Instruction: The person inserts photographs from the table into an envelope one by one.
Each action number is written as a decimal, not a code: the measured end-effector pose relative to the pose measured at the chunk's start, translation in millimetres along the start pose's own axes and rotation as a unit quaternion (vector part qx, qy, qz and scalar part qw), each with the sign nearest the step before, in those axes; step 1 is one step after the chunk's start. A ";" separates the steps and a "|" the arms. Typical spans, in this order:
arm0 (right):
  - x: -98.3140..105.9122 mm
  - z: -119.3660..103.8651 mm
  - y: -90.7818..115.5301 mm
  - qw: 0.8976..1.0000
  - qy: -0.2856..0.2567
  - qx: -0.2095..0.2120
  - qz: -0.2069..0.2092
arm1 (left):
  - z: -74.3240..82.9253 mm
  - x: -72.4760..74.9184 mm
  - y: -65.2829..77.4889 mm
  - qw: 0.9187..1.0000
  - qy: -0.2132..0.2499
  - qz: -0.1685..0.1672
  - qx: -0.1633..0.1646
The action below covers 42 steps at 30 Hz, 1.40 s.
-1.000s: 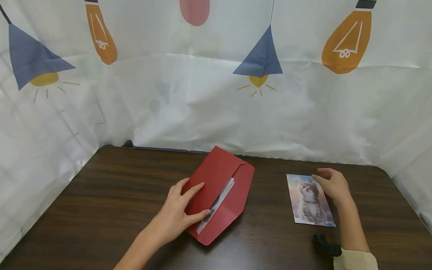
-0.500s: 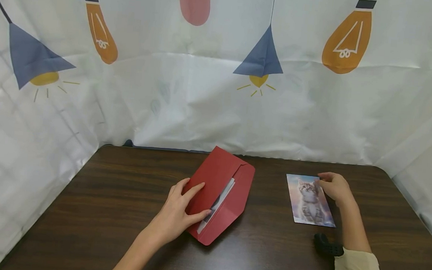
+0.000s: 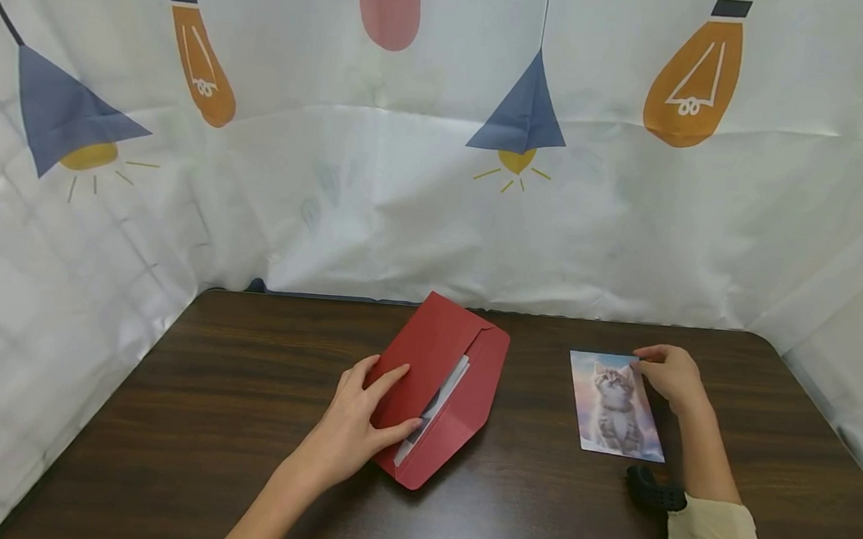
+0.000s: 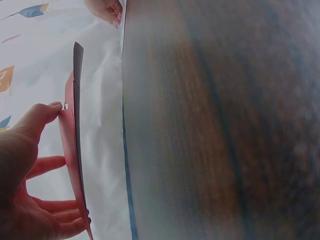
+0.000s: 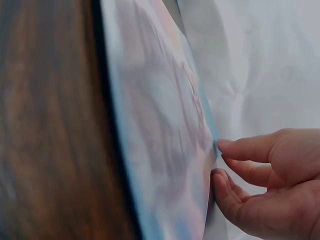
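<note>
In the head view a red envelope (image 3: pixel 426 353) stands mid-table, its flap side turned right, with white paper showing in its opening. My left hand (image 3: pixel 349 422) holds it by the left side, the thumb at the opening and two fingers spread over the face. The left wrist view shows the envelope (image 4: pixel 71 135) edge-on, apart from the table, and other fingertips reaching past its lower edge. To the right, my right hand (image 3: pixel 668 376) pinches the upper right corner of a kitten picture card (image 3: pixel 613 407). The right wrist view shows thumb and fingertips at the corner of that card (image 5: pixel 160 100).
The dark wooden table (image 3: pixel 259 374) ends at the back against a white curtain (image 3: pixel 376 199) printed with lamps and bulbs. A black strap-like piece (image 3: pixel 652 489) sits at the right wrist, just below the card's lower edge.
My right hand has drawn its fingers together onto the card's corner. The card has shifted slightly nearer and left, turning a little. My left hand and the envelope stay nearly still.
</note>
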State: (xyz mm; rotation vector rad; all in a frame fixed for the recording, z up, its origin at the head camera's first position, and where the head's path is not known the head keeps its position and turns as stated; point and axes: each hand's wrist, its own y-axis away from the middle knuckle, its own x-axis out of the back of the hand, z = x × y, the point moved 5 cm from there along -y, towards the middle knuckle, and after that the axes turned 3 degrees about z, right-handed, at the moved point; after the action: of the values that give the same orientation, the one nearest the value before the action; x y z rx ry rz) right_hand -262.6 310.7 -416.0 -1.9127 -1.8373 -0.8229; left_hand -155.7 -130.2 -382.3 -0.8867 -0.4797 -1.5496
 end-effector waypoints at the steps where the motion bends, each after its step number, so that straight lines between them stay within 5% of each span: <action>1: 0.1 0.0 -0.1 1.000 -0.001 -0.001 0.001 | -0.1 0.0 -0.1 1.000 0.000 0.001 -0.001; 25: 4.5 -8.0 0.5 0.999 0.004 0.021 0.030 | 0.2 0.9 0.7 1.000 -0.001 0.006 -0.003; 42: 12.5 -24.7 9.7 0.999 0.026 0.035 0.010 | 1.8 2.8 1.3 1.000 -0.002 0.008 -0.001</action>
State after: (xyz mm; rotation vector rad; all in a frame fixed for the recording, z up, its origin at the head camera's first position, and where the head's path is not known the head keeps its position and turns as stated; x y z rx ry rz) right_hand -257.2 304.1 -387.9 -1.8460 -1.7908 -0.7841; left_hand -153.9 -130.9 -379.2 -0.8931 -0.4743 -1.5341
